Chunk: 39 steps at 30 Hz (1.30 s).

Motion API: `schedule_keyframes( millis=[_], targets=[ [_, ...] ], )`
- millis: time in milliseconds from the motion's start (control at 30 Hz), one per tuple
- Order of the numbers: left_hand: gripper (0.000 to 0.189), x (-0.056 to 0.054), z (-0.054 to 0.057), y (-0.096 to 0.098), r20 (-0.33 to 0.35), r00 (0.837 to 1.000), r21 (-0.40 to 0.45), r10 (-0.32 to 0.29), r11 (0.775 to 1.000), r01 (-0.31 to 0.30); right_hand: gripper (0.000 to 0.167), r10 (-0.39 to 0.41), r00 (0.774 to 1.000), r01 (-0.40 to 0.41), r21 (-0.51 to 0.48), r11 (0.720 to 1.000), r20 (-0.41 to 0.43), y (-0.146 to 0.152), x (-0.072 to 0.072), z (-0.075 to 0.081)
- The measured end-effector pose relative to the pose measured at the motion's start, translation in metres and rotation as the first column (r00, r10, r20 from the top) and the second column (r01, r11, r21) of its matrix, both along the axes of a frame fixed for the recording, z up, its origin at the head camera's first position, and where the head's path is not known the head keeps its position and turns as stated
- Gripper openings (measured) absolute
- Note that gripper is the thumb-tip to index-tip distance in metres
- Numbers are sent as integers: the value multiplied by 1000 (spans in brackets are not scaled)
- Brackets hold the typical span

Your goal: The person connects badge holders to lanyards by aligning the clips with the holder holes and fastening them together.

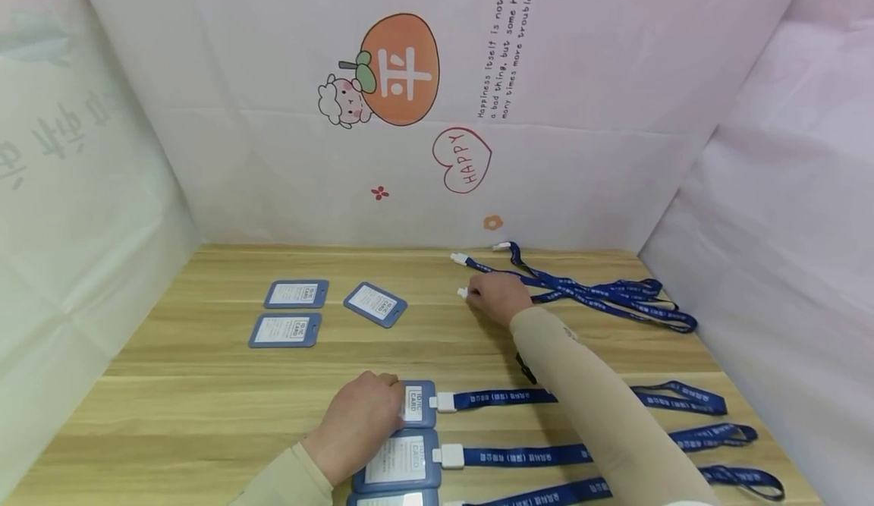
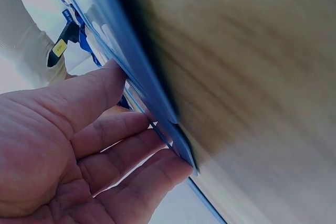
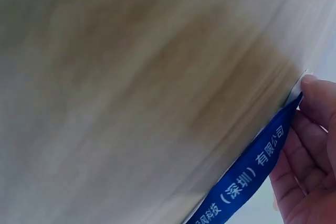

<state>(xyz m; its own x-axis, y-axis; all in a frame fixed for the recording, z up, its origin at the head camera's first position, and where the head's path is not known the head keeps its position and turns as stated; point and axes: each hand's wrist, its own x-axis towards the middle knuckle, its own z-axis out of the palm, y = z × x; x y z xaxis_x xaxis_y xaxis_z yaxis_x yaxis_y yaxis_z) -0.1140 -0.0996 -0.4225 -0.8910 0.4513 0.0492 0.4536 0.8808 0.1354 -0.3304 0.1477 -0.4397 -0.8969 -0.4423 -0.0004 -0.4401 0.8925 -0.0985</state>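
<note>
My left hand (image 1: 359,424) rests on the left part of the upper blue card holder (image 1: 423,400) in a column at the front. In the left wrist view its thumb and fingers (image 2: 147,182) touch the holders' edges, which lie flat on the table. At the back, my right hand (image 1: 501,297) pinches a blue lanyard (image 3: 247,177) near its white clip (image 1: 463,292). Two more lanyard clips, one a white clip (image 1: 459,259), lie just beyond that hand. The lanyards' straps (image 1: 614,293) cross each other to the right.
Three loose card holders (image 1: 295,293) lie at the back left of the wooden table (image 1: 171,385). Below the upper holder, another holder (image 1: 403,460) is joined to a lanyard (image 1: 512,457) stretching right beneath my right forearm. A printed cloth (image 1: 580,165) rises behind the table.
</note>
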Motion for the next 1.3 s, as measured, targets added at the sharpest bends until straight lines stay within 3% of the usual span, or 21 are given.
schedule_keyframes(
  millis=[167, 367, 800, 1067, 1300],
  targets=[
    [32, -1, 0, 1, 19, 1000, -3, 8, 1000, -8, 11, -14, 1000, 14, -9, 1000, 6, -1, 7, 1],
    [31, -2, -2, 2, 36, 999, -11, 21, 1000, -21, 12, 25, 1000, -25, -3, 1000, -9, -4, 21, 1],
    [31, -2, -3, 3, 48, 998, -9, 27, 1000, -27, 14, 43, 997, -47, 60, 997, 59, -6, 47, 4],
    [31, -3, -3, 2, 51, 998, -11, 33, 999, -32, 18, 27, 997, -32, 62, 998, 78, -7, 58, 7],
    [32, -3, -3, 2, 38, 999, -7, 27, 1000, -27, 13, 61, 995, -66, 73, 995, 74, -6, 64, 7]
  ],
)
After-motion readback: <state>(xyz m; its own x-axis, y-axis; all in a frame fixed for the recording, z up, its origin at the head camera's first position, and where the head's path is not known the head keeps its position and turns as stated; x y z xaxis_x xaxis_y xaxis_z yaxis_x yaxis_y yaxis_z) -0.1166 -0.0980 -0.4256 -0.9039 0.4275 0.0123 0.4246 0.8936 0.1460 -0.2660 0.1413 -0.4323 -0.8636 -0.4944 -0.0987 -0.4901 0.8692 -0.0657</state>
